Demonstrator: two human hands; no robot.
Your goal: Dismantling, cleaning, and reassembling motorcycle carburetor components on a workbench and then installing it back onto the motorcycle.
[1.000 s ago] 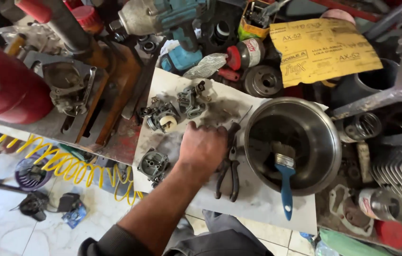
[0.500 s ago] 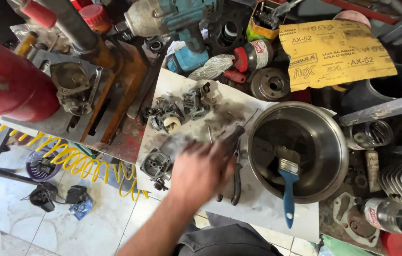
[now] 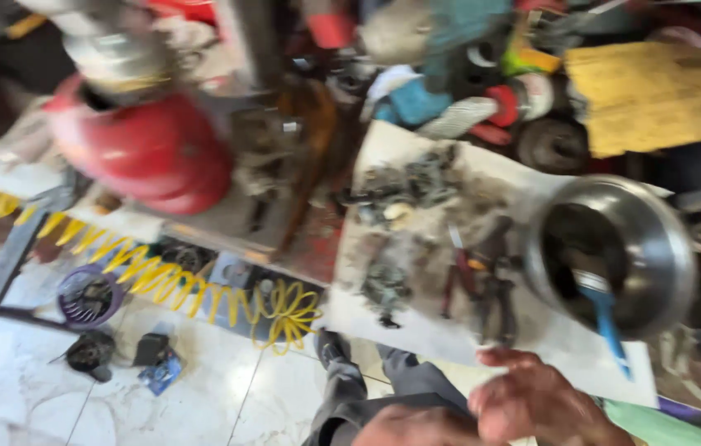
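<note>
The whole view is motion-blurred. My left hand (image 3: 532,400) is low at the bottom edge, pulled back off the white board (image 3: 416,330), fingers loosely apart with nothing seen in them. On the board lie greasy small engine parts (image 3: 404,190), another part (image 3: 383,285) and two pairs of pliers (image 3: 483,285). A steel bowl (image 3: 656,239) at the board's right holds a blue-handled brush (image 3: 606,318). My right hand is out of sight.
A red tank (image 3: 152,153) sits on the cluttered bench at the left. A yellow coiled hose (image 3: 202,289) hangs below it over the tiled floor (image 3: 202,396). Yellow sandpaper (image 3: 656,91) lies at the back right. My grey trouser leg (image 3: 367,388) is below the board.
My left hand has drawn back from the parts on the board toward my body. The camera has swung left and down, bringing the floor and the red tank further into view.
</note>
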